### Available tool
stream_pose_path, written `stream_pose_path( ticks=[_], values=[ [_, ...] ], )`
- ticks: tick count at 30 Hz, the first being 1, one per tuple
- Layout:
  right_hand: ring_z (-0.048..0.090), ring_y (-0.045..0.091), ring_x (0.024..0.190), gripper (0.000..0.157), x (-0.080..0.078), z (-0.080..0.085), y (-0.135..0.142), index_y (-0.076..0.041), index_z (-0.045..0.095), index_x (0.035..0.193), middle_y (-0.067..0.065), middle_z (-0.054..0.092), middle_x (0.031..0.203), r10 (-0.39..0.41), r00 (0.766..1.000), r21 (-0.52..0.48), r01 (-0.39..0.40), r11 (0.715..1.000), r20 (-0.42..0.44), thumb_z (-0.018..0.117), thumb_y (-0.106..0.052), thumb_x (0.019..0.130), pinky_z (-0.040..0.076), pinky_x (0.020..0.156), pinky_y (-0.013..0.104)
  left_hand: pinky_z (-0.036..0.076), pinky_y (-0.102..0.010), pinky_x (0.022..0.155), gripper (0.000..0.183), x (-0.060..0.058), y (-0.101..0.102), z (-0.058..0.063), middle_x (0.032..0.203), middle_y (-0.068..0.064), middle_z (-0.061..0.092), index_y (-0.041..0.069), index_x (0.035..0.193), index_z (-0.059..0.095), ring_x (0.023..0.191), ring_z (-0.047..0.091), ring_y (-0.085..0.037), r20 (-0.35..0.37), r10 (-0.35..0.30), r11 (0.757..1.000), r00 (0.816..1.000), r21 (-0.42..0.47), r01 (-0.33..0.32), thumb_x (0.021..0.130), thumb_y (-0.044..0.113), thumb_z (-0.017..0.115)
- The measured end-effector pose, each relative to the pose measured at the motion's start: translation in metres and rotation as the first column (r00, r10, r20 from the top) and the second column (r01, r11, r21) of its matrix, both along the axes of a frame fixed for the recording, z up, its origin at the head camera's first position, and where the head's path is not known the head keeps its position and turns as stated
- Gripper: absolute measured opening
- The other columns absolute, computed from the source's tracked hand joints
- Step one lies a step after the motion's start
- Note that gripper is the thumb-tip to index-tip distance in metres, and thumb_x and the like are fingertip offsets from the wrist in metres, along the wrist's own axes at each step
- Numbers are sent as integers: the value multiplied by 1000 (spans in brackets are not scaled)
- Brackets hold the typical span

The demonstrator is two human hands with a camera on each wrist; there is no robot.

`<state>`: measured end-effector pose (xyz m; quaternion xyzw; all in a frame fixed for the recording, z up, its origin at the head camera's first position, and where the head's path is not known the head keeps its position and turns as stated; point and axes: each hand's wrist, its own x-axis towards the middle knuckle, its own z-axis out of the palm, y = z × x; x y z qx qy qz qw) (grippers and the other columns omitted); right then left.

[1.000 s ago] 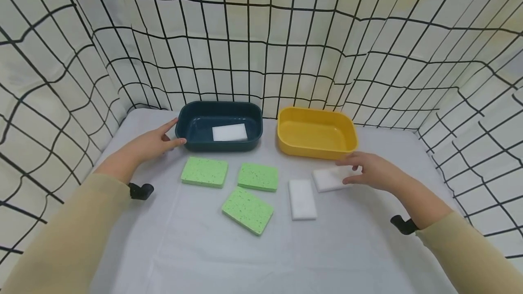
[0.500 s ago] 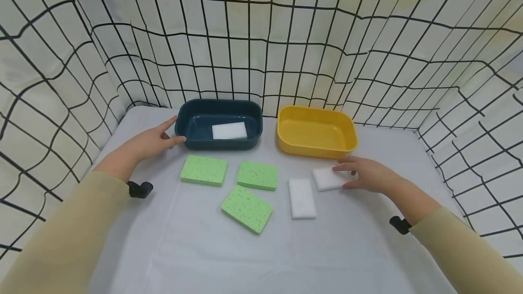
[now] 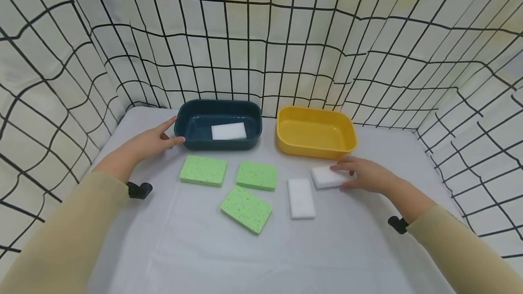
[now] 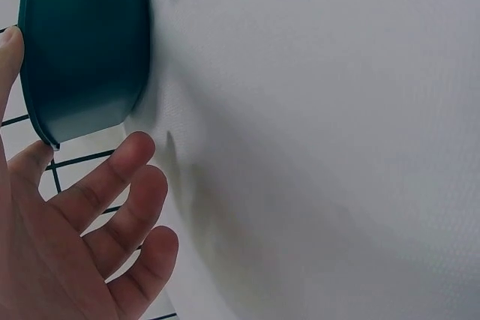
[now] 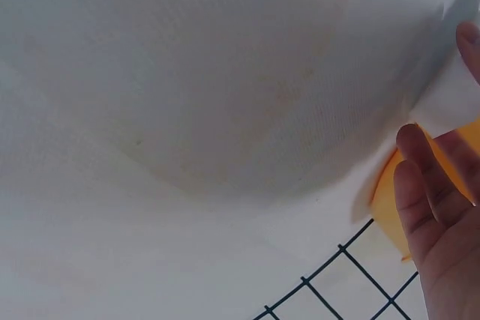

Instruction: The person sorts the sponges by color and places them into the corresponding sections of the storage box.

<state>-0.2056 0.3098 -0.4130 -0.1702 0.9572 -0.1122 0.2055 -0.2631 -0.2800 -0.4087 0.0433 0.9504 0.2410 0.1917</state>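
Note:
My right hand (image 3: 365, 174) pinches a white sponge (image 3: 320, 177) at its right end, between thumb and fingers, just in front of the yellow tray (image 3: 316, 151). Another white sponge (image 3: 301, 198) lies flat to its left. With thumb and index finger my left hand (image 3: 153, 143) touches the left end of the dark teal tray (image 3: 220, 145), its other fingers loose and apart from it in the left wrist view. A white sponge (image 3: 229, 131) lies inside that tray. The right wrist view shows the hand (image 5: 442, 222) beside the yellow tray, the pinched sponge only partly visible.
Three speckled green sponges lie on the white-covered table (image 3: 229, 267): a left one (image 3: 203, 170), a middle one (image 3: 257, 175) and a front one (image 3: 246, 209). Black wire grid (image 3: 261, 58) backed by pale cloth encloses the table at the back and both sides.
My right hand has come slightly left and its fingers have closed onto the white sponge, which has shifted a little. My left hand stays at the teal tray.

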Motion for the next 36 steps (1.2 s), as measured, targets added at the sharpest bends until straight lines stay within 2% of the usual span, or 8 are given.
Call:
stream_pose_path(
  ticks=[8, 15, 25, 36],
  values=[
    [56, 26, 105, 59, 3, 3, 1, -29, 64, 134, 6, 52, 136, 8, 999, -37, -9, 999, -35, 82, -43, 79, 52, 91, 47, 43, -51, 82, 101, 0, -1, -1, 126, -27, 55, 24, 160, -8, 93, 57, -30, -11, -1, 1000, 1000, -2, 1, 91, 72, 49],
    [56, 32, 111, 55, 6, 11, -2, -23, 63, 136, 14, 45, 145, -15, 1000, -111, 15, 994, -3, 80, -31, 85, 52, 91, 47, 43, -52, 82, 101, 0, -1, -1, 126, -27, 55, 23, 159, -8, 93, 58, -30, -11, -3, 1000, 1000, -11, 3, 91, 72, 48],
    [53, 34, 116, 48, 4, 1, -3, -23, 62, 135, 12, 41, 145, -47, 996, -87, 54, 995, 76, 76, -20, 89, 50, 95, 49, 43, -51, 81, 101, 2, 0, 0, 125, -27, 54, 24, 159, -9, 92, 57, -30, -8, -1, 1000, 1000, 0, 1, 91, 71, 49],
    [51, 34, 119, 48, 8, 4, -4, -25, 66, 130, 8, 46, 140, -30, 998, -95, 35, 995, 48, 81, -25, 84, 47, 97, 53, 42, -54, 83, 103, 0, -2, -3, 128, -27, 52, 26, 159, -10, 93, 57, -30, 4, 12, 1000, 1000, 5, -12, 89, 75, 48]
  ],
)
